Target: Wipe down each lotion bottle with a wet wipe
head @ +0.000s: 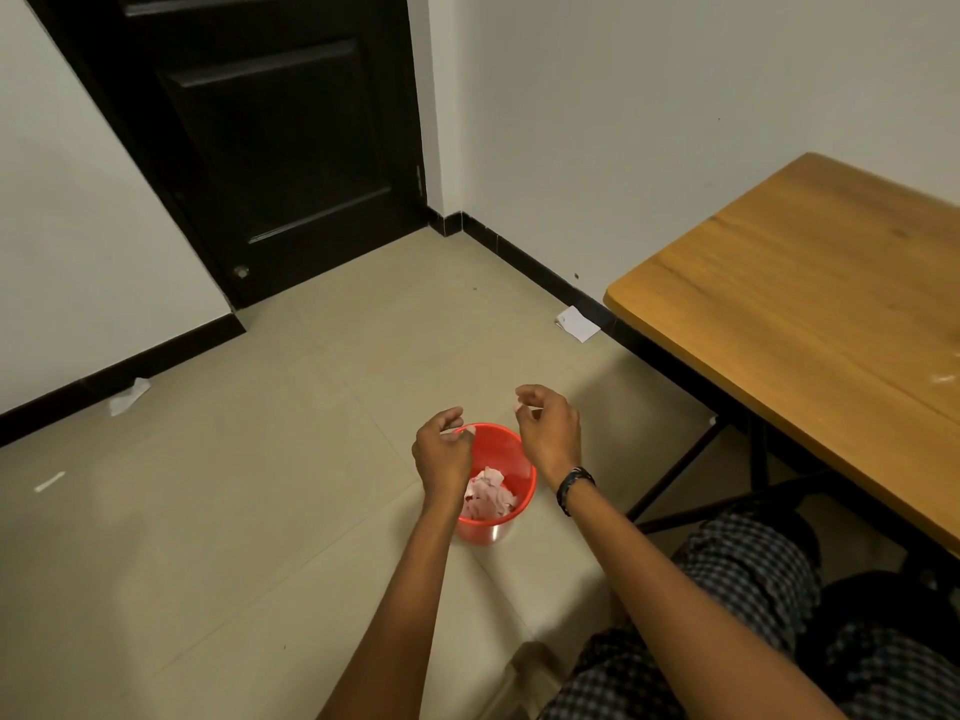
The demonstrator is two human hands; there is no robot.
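Note:
A small red bin (511, 462) stands on the tiled floor below my hands, with crumpled white wipes (488, 495) inside it. My left hand (441, 452) hovers over the bin's left rim, fingers loosely curled and apart, holding nothing. My right hand (548, 428) hangs just right of the bin's far rim, fingers also curled and empty; a dark bracelet sits on that wrist. No lotion bottle is in view.
A wooden table (810, 314) with black legs stands at the right. A black door (280, 137) fills the corner behind. Scraps of paper (576, 324) and tissue (127, 397) lie by the baseboards. My checkered trouser legs (737, 579) are at lower right.

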